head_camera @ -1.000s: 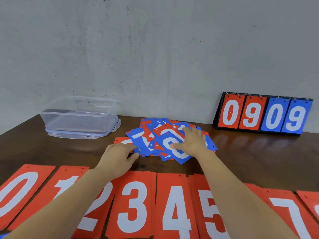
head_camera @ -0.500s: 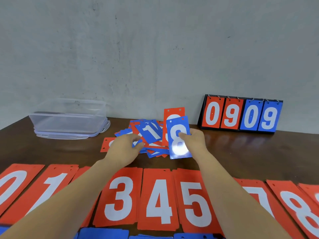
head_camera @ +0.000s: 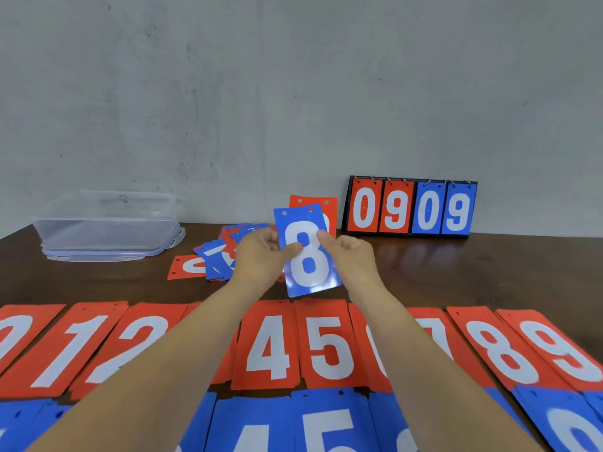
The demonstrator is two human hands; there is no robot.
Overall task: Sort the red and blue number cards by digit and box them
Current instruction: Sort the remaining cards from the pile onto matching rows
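Operator: Position of the blue card 8 (head_camera: pixel 306 252)?

Checker: Held upright in the air above the table (head_camera: pixel 456 272), face toward the camera, top leaning slightly left. A red card (head_camera: pixel 315 203) stands directly behind it. Only the red card's top edge and punch holes show, and its digit is mostly hidden.

Operator: State of the left hand (head_camera: pixel 259 256)?

Checker: It pinches the left edge of the blue card 8. The thumb lies across the face at the digit's waist, and the fingers are curled behind.

Operator: State of the right hand (head_camera: pixel 354 256)?

Checker: It grips the right edge. The thumb tip presses the face beside the digit's upper loop, and the fingers are curled behind. Which hand carries the red card cannot be determined.

Operator: Other cards?

Checker: A loose pile (head_camera: pixel 215 256) of red and blue cards lies on the table just beyond the left hand. Nearer the camera, the red row (head_camera: pixel 270 347) runs 0 to 9 from left to right, partly covered by both forearms. The blue row (head_camera: pixel 326 419) lies below it, cut off by the bottom edge.

Operator: Surroundings?

Checker: The clear box (head_camera: pixel 104 220) stands far left, near the wall. A scoreboard (head_camera: pixel 411 207) reading 0 9 0 9 stands far right, against the wall.
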